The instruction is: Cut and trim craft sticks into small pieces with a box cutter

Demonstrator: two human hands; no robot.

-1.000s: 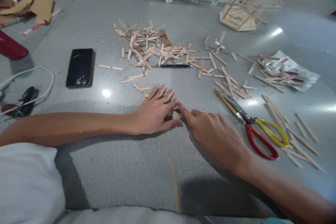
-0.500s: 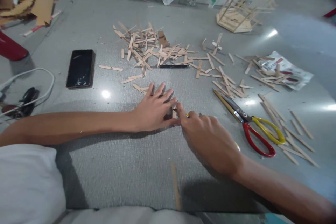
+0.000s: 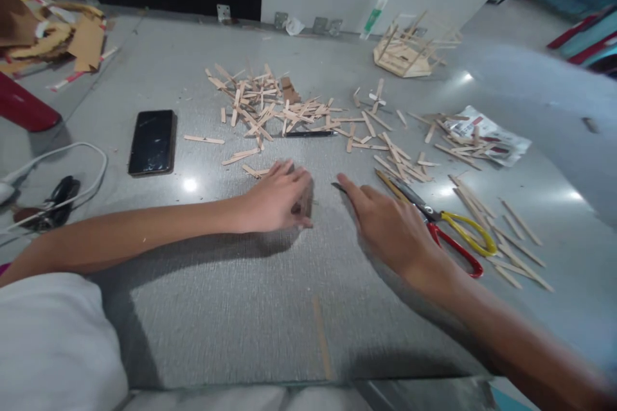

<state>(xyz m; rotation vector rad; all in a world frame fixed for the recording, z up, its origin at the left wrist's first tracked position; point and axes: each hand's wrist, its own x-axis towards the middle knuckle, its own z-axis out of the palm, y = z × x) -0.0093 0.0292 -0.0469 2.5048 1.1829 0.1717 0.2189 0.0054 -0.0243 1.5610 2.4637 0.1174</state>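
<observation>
Left of scissors: my left hand curls at blurred stick, grip unclear; right hand clenches blade. Stick looks light, brittle; pinch mid-length.

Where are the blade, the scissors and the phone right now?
Blade (image 3: 339,187): head view, its dark exposed part, beyond the right hand (image 3: 395,228).
Scissors (image 3: 431,213): head view, the pivot area between the blades and the red and yellow handles.
Phone (image 3: 152,143): head view, middle of its dark screen.
</observation>
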